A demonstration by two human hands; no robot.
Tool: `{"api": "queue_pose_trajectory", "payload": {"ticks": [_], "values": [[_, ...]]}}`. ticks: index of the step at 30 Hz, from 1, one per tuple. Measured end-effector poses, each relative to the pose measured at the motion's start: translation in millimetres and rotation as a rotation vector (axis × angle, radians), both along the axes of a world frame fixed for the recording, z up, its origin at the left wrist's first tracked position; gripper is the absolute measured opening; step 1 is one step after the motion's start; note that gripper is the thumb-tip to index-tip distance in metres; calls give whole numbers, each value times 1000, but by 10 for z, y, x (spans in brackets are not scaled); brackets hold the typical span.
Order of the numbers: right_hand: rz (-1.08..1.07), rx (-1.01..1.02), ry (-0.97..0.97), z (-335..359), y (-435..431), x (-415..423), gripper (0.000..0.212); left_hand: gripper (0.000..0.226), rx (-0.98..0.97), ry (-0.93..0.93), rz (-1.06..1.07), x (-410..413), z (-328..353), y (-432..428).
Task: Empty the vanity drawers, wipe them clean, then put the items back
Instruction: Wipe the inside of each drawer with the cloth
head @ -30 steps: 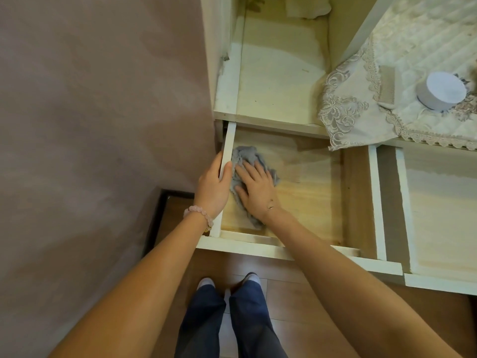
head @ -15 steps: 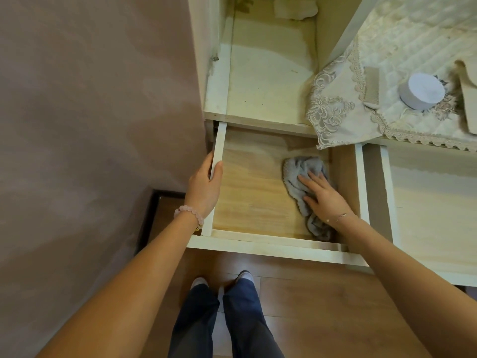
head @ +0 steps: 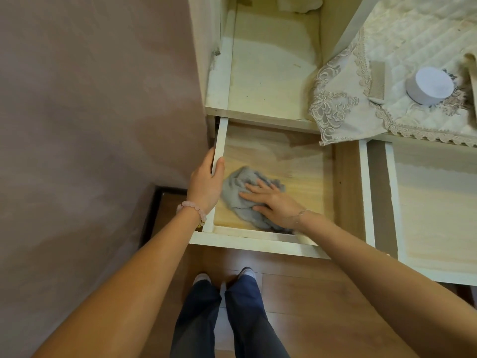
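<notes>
A: Hands?
B: Left hand [head: 206, 182] grips the left wall of the drawer [head: 247, 244], thumb inside. Right hand [head: 276, 205] lies flat, fingers straight, pressing the cloth [head: 238, 187].
A: Cloth where?
B: On the drawer floor, front-left, just beside the left hand.
A: Else?
B: Second drawer [head: 438, 215] open at right. Jar [head: 429, 85] and comb [head: 377, 83] on the lace cover [head: 335, 109].

my left hand [head: 206, 184] gripping the drawer side [head: 222, 140], my right hand [head: 276, 205] flat on the grey cloth [head: 237, 182], both arms extended
</notes>
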State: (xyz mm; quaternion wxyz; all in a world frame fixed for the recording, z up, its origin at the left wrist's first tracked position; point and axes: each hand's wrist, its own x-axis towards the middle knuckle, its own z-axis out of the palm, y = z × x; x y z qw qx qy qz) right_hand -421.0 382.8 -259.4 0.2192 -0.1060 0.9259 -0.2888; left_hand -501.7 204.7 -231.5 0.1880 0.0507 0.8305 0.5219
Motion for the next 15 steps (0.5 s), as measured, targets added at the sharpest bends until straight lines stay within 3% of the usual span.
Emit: {"api": "queue_pose_trajectory", "payload": {"ticks": [3, 9, 15], "values": [[56, 0, -20, -12, -307, -104, 42, 40, -4, 19, -10, 6, 44, 8], [139, -57, -25, -73, -141, 49, 40, 42, -28, -8, -6, -6, 9, 9], [34, -30, -60, 34, 443, 295, 39, 42, -75, -25, -15, -15, 6, 4]]}}
